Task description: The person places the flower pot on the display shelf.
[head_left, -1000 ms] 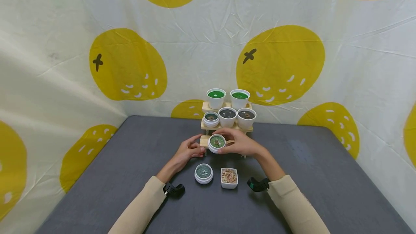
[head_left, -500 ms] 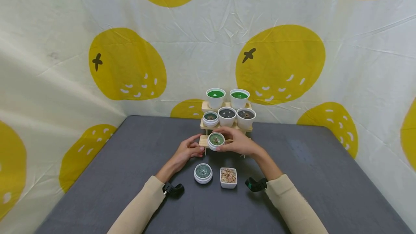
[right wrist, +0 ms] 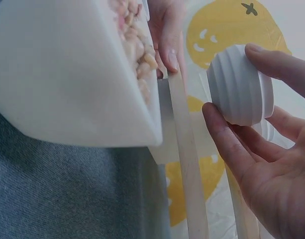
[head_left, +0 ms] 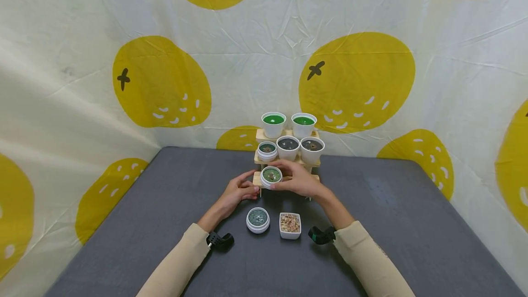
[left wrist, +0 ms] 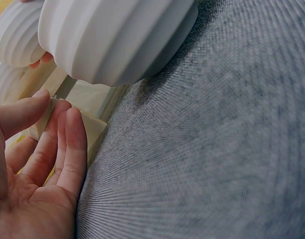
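My right fingers (right wrist: pixel 227 142) pinch the ribbed pot (right wrist: pixel 237 87) by its sides, probably so nothing spills; my left fingers (left wrist: pixel 75 144) pinch the bottom shelf (head_left: pixel 256 179), steadying it I guess.

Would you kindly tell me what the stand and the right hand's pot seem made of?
Stand: probably wood, matte and unpainted, by its pale tan colour and squared slats. Pot: perhaps ceramic or plastic, matte white; its ribbed surface without shine leaves that open.

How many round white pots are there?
7: two pots on the top shelf, three pots on the middle shelf, the held pot in the right hand by the lowest shelf, and the front pot on the table. The hand might hide another.
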The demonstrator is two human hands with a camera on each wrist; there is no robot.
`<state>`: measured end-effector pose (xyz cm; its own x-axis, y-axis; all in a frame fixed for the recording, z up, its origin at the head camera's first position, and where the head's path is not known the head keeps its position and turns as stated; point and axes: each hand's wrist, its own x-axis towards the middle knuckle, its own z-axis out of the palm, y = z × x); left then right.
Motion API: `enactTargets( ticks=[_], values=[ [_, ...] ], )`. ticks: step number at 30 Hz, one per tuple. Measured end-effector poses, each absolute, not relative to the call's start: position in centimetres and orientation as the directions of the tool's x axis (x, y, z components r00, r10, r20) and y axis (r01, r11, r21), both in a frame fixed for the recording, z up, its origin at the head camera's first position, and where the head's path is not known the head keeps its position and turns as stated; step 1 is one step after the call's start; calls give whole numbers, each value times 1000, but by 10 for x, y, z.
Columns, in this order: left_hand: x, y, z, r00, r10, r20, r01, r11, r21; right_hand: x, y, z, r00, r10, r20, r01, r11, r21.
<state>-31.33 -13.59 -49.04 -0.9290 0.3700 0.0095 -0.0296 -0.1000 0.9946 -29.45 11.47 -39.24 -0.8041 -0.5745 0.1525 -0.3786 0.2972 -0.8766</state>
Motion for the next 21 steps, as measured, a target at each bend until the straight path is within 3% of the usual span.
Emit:
enactTargets(
  ticks=[21],
  values=[
    [-312,-136,-489,-930,368,5,-33,-95,995,-296,104,-398,-860,-487,154,-341,322,-883]
  ],
)
